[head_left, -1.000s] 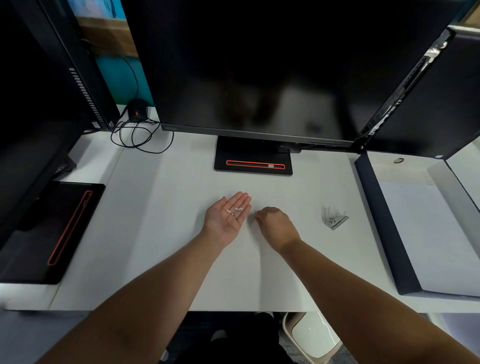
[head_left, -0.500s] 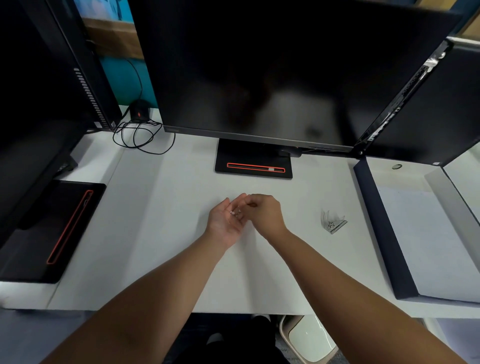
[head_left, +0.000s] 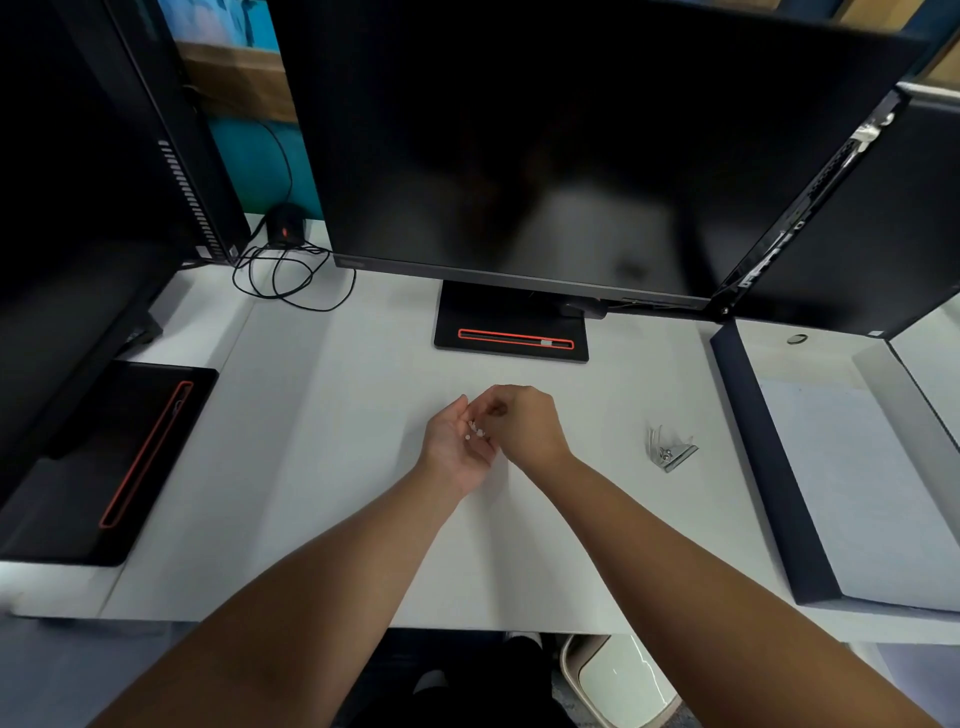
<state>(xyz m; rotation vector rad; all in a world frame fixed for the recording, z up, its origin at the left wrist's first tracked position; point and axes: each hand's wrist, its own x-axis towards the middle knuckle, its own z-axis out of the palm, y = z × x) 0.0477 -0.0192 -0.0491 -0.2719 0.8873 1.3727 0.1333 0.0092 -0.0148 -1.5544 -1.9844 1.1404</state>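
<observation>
far left: dark monitor (head_left: 78, 208) on a black base (head_left: 104, 457) with an orange-edged slot, standing on the white bench (head_left: 322, 415). behind it, a loose coil of black cable (head_left: 291, 275) lies on the bench.

centre back: large dark monitor (head_left: 519, 145), screen off, on a black stand foot (head_left: 511, 332) with an orange-edged slot.

centre, in front of the stand foot: left hand (head_left: 454, 447) palm up just above the bench, its fingers (head_left: 460, 408) loosely cupped. small pale pieces (head_left: 475, 431) lie in the palm near the finger bases; they are too small to identify for certain, possibly screws.

right hand (head_left: 524, 426) is touching the left, back of the hand up, fingers curled down into the left palm at the pieces. the tips are hidden, so i cannot tell if they pinch a piece or only touch.

right of the hands, apart from them: small clear bag (head_left: 670, 449) flat on the bench with a bit of metal hardware inside.

further right: shallow open box (head_left: 769, 467) with dark outer wall and pale lining. behind it, a black computer case (head_left: 857, 234) stands upright with its side open. a small ring (head_left: 797, 339) lies on the bench at its foot.
</observation>
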